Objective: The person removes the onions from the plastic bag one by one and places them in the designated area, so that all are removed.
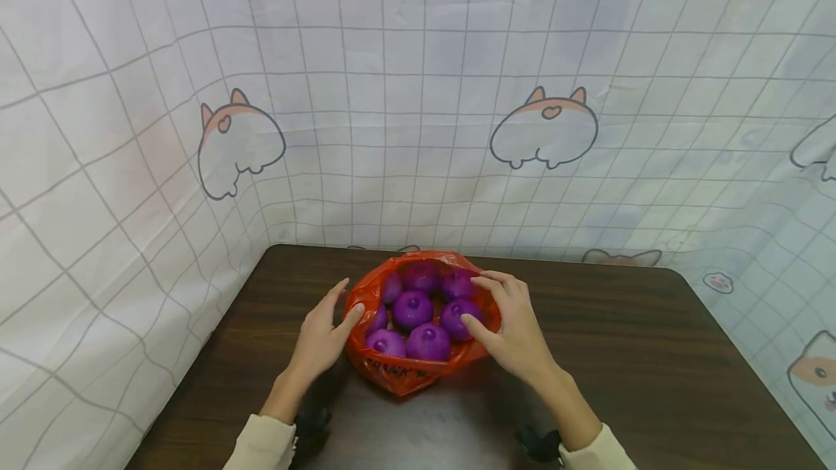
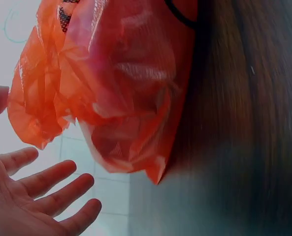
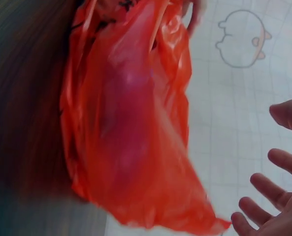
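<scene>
A thin red plastic bag (image 1: 398, 383) with black printing stands wide-mouthed on the table, its rim turned down. Several glossy purple round things (image 1: 413, 310), each with a small nub on top, fill it; their exact kind is unclear. My left hand (image 1: 321, 336) is at the bag's left side, thumb by the rim, fingers spread; in the left wrist view the fingers (image 2: 57, 196) look relaxed and apart from the plastic (image 2: 131, 83). My right hand (image 1: 516, 332) hovers at the right rim, thumb and fingertips over the edge. The right wrist view shows its fingers (image 3: 271, 189) loosely bent, holding nothing.
The dark wooden table (image 1: 620, 354) has rounded far corners. White cloth with a grid and cartoon animals (image 1: 545, 133) hangs behind it and along both sides. Black devices (image 1: 538, 444) sit under both wrists, beside cream sleeves (image 1: 261, 444).
</scene>
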Motion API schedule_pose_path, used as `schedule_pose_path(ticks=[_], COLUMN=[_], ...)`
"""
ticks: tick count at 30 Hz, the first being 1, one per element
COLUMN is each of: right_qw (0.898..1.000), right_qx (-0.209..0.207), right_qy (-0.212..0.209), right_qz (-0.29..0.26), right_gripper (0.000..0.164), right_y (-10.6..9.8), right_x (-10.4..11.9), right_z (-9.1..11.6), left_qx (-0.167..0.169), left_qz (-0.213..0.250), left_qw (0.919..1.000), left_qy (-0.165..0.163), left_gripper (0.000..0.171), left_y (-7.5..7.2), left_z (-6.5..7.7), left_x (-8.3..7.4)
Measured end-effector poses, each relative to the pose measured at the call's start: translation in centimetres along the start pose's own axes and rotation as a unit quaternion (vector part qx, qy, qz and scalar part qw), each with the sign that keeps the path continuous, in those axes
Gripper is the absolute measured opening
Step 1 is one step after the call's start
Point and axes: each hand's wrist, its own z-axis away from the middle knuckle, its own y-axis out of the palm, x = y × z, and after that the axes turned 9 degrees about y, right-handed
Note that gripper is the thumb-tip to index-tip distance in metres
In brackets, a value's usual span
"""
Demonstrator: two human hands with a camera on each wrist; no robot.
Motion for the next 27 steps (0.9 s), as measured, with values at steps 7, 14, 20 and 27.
schedule_pose_path(ticks=[7,14,20,27], right_qw=[0.999,0.997,0.995,0.99], right_qx=[0.038,0.069,0.071,0.091], right_qy=[-0.003,0.035,0.071,0.11], right_qz=[-0.024,-0.01,-0.001,0.006], right_gripper=[0.057,0.06,0.061,0.062], right_y=[2.0,3.8,4.8,5.3], right_x=[0.6,-0.5,-2.2,-4.1], right_z=[-0.9,-1.5,-1.7,-1.5], left_qx=[-0.02,-0.045,-0.059,-0.056], left_qz=[0.071,0.091,0.101,0.112], left_qw=[0.9968,0.9944,0.9924,0.9912], left_qy=[-0.031,-0.033,-0.04,-0.043], left_gripper=[0.065,0.062,0.061,0.058], left_y=[1.0,1.4,1.3,1.2], left_z=[-0.1,0.2,0.6,0.9], left_x=[0.5,0.6,0.6,0.4])
